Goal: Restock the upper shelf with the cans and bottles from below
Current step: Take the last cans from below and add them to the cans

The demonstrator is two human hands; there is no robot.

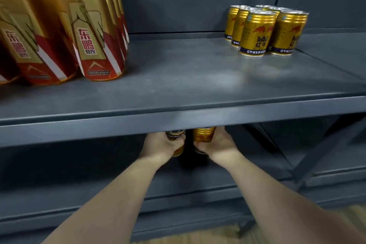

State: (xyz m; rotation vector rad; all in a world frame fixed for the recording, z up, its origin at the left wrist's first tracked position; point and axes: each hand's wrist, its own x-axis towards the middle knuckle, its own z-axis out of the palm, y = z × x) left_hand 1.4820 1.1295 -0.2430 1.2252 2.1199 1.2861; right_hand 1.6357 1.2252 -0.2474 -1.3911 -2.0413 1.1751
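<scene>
Fingers (pixel 200 145) partly hidden round 2 cans (pixel 204 134)

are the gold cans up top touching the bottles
No, the gold cans stand at the right of the upper shelf, the bottles at its left, bare shelf between.

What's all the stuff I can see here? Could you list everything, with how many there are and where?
Bottles: several, exact count unclear, amber with red and gold labels, upper shelf, left.
Standing cans: at least six, gold, clustered on the upper shelf, right rear.
Left can: one, gold, just below the upper shelf's front edge, held.
Right can: one, gold, beside it, held.
Upper shelf: one, dark grey, across the middle.
Lower shelf: one, dark grey, beneath.
Floor: tan strip, bottom edge.
Left hand: one, grips the left can.
Right hand: one, grips the right can.
</scene>
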